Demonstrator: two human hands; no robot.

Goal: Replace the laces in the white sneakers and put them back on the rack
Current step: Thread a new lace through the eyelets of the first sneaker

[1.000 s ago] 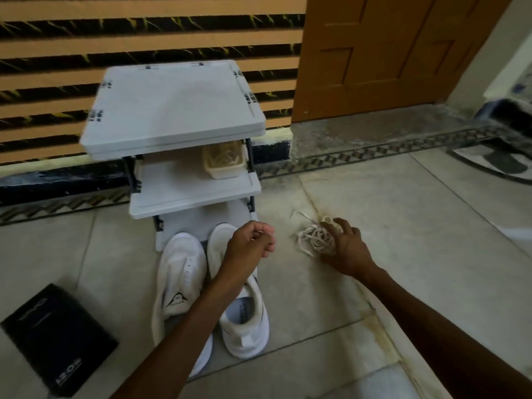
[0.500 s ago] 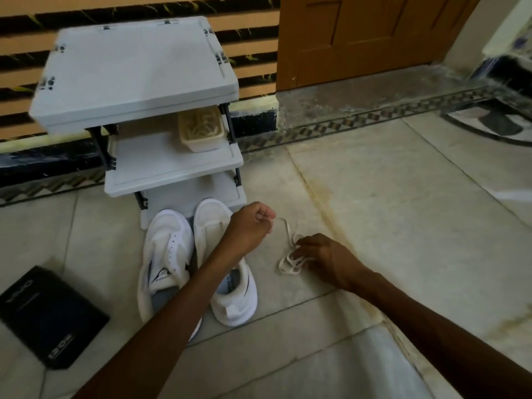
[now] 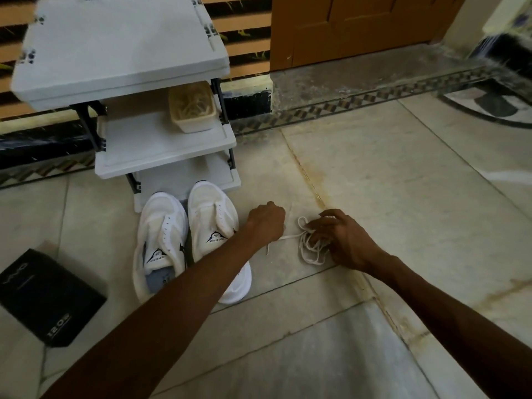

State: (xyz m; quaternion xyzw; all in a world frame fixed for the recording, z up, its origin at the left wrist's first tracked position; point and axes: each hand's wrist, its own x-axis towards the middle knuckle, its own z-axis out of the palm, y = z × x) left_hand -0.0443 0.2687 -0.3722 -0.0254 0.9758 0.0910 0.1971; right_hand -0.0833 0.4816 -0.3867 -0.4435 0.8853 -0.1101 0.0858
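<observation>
Two white sneakers without laces stand side by side on the floor in front of the rack: the left sneaker and the right sneaker. To their right lies a bundle of white laces on the tiles. My right hand rests on the bundle with its fingers curled into the loops. My left hand is closed in a fist beside the right sneaker and grips one lace strand, whose loose end trails below it. My left forearm crosses over the right sneaker's heel.
The white three-shelf rack stands against the striped wall; a beige basket of laces sits on its middle shelf. A black box lies on the floor at left. A brown door is behind.
My right hand has dragged the lace bundle nearer to me and down onto the tiles. My left hand has lowered towards the floor, still gripping a strand.
</observation>
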